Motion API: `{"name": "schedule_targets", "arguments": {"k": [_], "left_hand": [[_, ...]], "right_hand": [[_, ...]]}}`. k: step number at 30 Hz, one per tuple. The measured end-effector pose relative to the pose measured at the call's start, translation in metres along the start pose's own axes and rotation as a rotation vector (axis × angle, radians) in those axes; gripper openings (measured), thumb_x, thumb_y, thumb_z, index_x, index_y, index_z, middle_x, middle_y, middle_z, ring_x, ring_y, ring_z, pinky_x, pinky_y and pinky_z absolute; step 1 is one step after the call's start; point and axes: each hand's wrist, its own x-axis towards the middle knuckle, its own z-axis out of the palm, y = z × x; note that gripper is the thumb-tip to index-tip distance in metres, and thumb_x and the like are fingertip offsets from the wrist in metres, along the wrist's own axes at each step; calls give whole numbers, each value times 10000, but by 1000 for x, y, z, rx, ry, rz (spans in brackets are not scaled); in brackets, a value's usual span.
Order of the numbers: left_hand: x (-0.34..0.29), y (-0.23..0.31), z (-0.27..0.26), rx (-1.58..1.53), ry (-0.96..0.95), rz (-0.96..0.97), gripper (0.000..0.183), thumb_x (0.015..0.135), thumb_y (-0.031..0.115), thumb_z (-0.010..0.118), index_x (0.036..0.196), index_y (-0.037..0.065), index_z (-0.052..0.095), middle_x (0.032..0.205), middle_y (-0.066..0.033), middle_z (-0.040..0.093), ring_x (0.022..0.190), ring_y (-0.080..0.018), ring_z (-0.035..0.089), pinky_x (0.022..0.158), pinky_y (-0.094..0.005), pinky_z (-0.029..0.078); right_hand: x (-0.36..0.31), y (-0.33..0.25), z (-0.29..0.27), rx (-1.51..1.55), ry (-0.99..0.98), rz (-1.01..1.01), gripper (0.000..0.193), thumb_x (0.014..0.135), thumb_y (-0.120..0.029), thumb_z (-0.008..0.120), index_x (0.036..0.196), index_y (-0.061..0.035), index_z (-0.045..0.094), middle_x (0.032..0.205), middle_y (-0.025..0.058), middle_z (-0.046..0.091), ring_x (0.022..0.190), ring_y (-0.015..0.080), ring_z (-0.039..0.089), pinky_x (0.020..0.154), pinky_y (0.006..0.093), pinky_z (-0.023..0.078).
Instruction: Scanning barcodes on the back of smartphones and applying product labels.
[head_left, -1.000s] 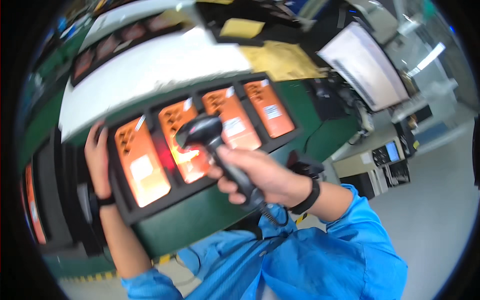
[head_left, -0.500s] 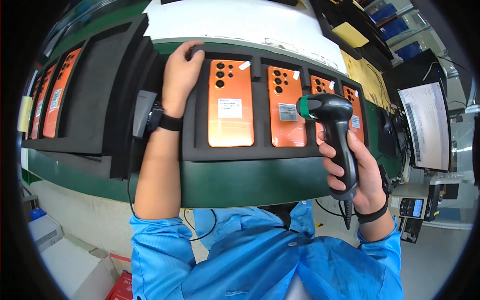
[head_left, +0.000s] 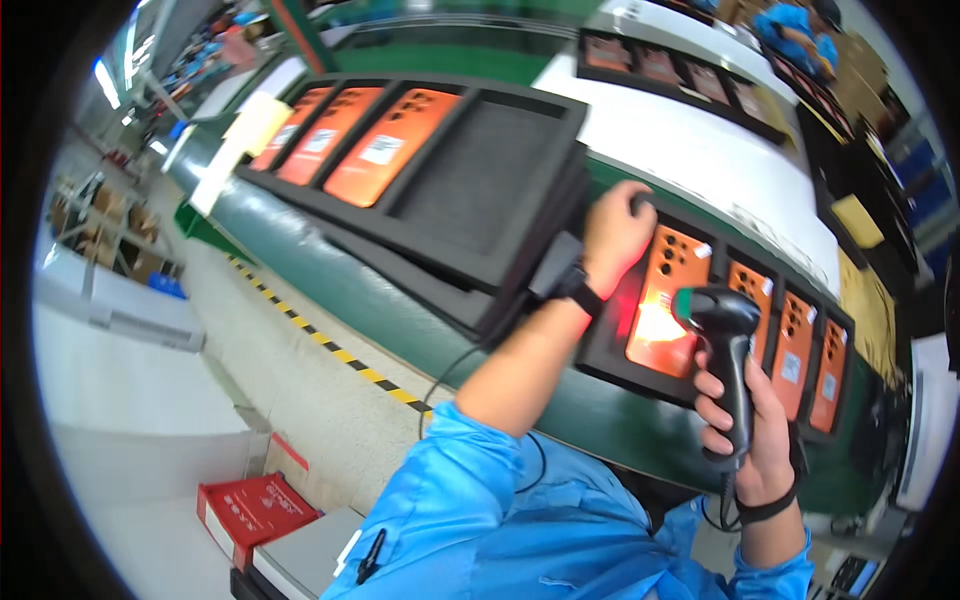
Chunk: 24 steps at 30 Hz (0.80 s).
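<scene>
My right hand point(head_left: 768, 425) is wrapped round the handle of a black barcode scanner point(head_left: 738, 385) with a green-rimmed nose. Its red light falls on the leftmost orange phone point(head_left: 682, 268), around the white label on its back. That phone lies camera side up in a black foam tray point(head_left: 612, 345), with several more orange phones point(head_left: 793, 345) in slots to its right. At the tray's far left corner my left hand point(head_left: 612, 238) has its fingers curled over the edge, thumb near the corner. Dark bands circle both wrists.
Left of the tray stands a stack of black foam trays point(head_left: 480, 190); its top one holds three orange phones point(head_left: 392, 148). A white surface point(head_left: 690, 125) lies behind, with another phone tray point(head_left: 680, 75) on it. A person point(head_left: 800, 35) sits far right. A red box point(head_left: 262, 515) is below left.
The view has swung left, showing more of the tray stack and floor. The scanner now points at the leftmost phone, and its red light shows there. My left hand stays at the tray corner.
</scene>
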Motion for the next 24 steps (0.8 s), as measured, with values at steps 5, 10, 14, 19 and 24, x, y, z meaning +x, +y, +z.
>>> {"name": "schedule_targets", "arguments": {"k": [5, 10, 14, 19, 24], "left_hand": [[3, 0, -6, 28, 7, -16, 290, 854, 170, 604, 1099, 32, 677, 954, -209, 702, 916, -350, 683, 811, -387, 521], [7, -8, -9, 39, 40, 25, 298, 851, 174, 610, 1104, 31, 674, 936, -209, 696, 890, -346, 685, 794, -388, 521], [7, -2, -1, 6, 12, -11, 278, 855, 167, 607, 1085, 23, 670, 967, -207, 694, 924, -319, 692, 812, -378, 521], [4, -4, -1, 9, 4, 17, 273, 858, 149, 603, 1089, 33, 690, 926, -185, 705, 857, -281, 689, 789, -355, 527], [6, -10, -9, 29, -21, -8, 277, 859, 163, 611, 1093, 33, 681, 914, -173, 678, 874, -301, 642, 789, -378, 512]], "right_hand": [[-3, 1, -3, 33, 5, 28, 437, 1064, -362, 432, 1295, 8, 463, 936, 40, 478, 651, 98, 494, 447, 232, 448], [-4, -1, -1, 23, -8, 16, 416, 1060, -356, 438, 1290, -11, 473, 937, 41, 480, 663, 98, 489, 461, 233, 453], [-6, -2, 4, 26, 49, -9, 389, 1052, -339, 455, 1273, -19, 475, 902, 20, 478, 631, 88, 471, 447, 226, 443], [-7, -4, 2, -7, -25, -1, 339, 1038, -324, 497, 1219, -37, 497, 920, 15, 475, 672, 88, 485, 477, 227, 428], [0, -3, 2, -33, -24, 19, 338, 1031, -311, 515, 1219, -31, 498, 925, 25, 496, 687, 99, 515, 487, 247, 463]]}}
